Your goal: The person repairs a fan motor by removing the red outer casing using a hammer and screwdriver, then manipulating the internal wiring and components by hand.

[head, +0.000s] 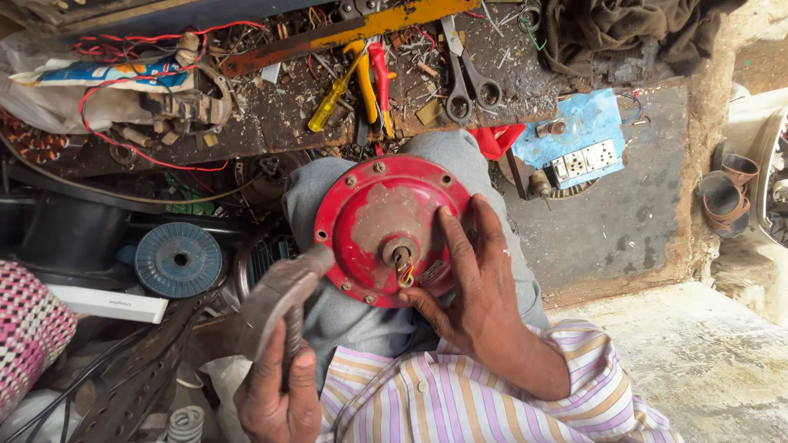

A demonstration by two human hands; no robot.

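A round red metal motor housing [373,205] rests on my grey-trousered knee, its worn face up, with a short shaft and coloured wires [403,269] at its centre. My right hand [472,283] lies flat on the housing's right side, fingers spread along the rim, steadying it. My left hand [275,390] grips the handle of a heavy hammer [279,299]; its dark head points at the housing's lower left edge, close to the rim.
A cluttered bench at the top holds a yellow screwdriver [332,98], red and yellow pliers [373,78], scissors [464,82] and red wires [123,49]. A blue wire spool [178,259] sits left. A blue switchboard [583,156] lies right, beside concrete floor [706,361].
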